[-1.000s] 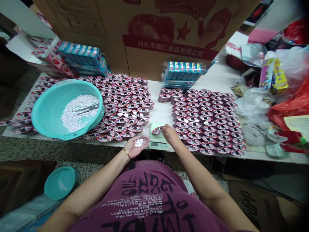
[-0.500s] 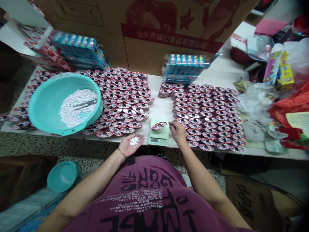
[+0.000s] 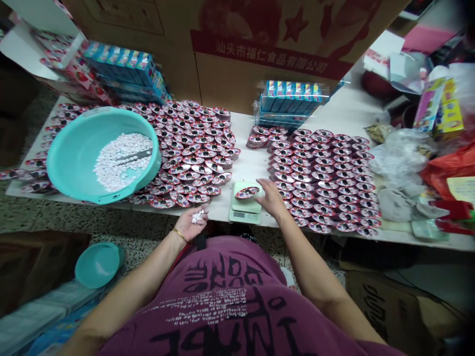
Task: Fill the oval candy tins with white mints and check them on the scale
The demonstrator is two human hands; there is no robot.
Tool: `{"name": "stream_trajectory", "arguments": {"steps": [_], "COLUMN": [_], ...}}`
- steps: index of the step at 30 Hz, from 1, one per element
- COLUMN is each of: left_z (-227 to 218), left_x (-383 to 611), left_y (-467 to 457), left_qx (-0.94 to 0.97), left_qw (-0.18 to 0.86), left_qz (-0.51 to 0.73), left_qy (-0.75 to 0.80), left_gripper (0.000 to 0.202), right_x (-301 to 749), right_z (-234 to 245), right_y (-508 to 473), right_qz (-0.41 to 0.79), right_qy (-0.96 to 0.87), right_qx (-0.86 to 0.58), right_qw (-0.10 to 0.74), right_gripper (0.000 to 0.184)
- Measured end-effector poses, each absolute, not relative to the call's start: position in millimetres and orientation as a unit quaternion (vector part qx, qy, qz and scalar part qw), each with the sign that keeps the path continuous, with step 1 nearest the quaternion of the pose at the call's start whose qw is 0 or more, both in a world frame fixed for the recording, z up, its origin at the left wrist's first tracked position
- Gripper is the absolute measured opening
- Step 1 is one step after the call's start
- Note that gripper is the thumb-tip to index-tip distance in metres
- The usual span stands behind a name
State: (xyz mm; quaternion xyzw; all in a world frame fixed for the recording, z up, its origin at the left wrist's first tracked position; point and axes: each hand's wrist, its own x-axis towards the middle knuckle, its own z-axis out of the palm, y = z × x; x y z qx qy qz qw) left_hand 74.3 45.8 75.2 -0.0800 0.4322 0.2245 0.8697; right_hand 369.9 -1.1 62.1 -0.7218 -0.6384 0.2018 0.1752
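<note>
Looks like weighing step. Has one oval box (image 3: 247,192) on scale (image 3: 245,207), just left of right hand (image 3: 269,199). Has right hand loosely spread beside it, pinching nothing visible; can't tell if touching. Cups loose white pieces (image 3: 199,216) in left hand (image 3: 188,223), palm up, fingers slightly curled, left of scale. More of same in basin (image 3: 72,163), beyond left hand. Can't read display (image 3: 239,214) from here. Probably calls next for checking weight, then topping up from left hand or lifting box level with a light side pinch.
</note>
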Motion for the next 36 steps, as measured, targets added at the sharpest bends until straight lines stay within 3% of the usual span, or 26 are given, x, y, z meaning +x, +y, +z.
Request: {"name": "stream_trajectory", "arguments": {"steps": [8, 14, 16, 20, 23, 28, 32, 36], "left_z": [72.8, 73.0, 74.6, 76.0, 75.1, 78.5, 82.8, 79.8], "left_x": [76.0, 89.7, 96.8, 118.0, 134.6, 144.6, 142.2, 142.8], "left_y": [51.9, 53.3, 52.2, 50.2, 50.4, 56.4, 61.6, 61.9], "left_qx": [-0.060, -0.018, 0.020, 0.126, 0.214, 0.278, 0.246, 0.209], "left_qw": [0.870, 0.881, 0.885, 0.873, 0.838, 0.797, 0.824, 0.852], "left_qz": [0.235, 0.205, 0.187, 0.140, 0.124, 0.123, 0.135, 0.142], "left_qy": [0.429, 0.425, 0.427, 0.450, 0.486, 0.522, 0.493, 0.458], "left_gripper": [0.017, 0.010, 0.013, 0.031, 0.033, 0.039, 0.039, 0.036], "right_x": [348.6, 346.3, 354.3, 349.1, 317.1, 279.7, 289.0, 302.2], "right_z": [75.1, 70.7, 67.9, 67.0, 68.2, 70.9, 75.6, 88.8], "right_y": [17.4, 27.9, 31.1, 27.7, 21.9, 22.0, 24.2, 24.5], "right_qz": [0.218, 0.245, 0.280, 0.419, 0.527, 0.590, 0.584, 0.493], "right_qy": [-0.700, -0.740, -0.684, -0.457, -0.321, -0.186, -0.108, -0.270], "right_qx": [-0.675, -0.625, -0.663, -0.703, -0.658, -0.605, -0.601, -0.664], "right_qw": [0.082, 0.051, 0.120, 0.349, 0.432, 0.502, 0.535, 0.494], "right_gripper": [0.063, 0.041, 0.040, 0.047, 0.050, 0.049, 0.043, 0.032]}}
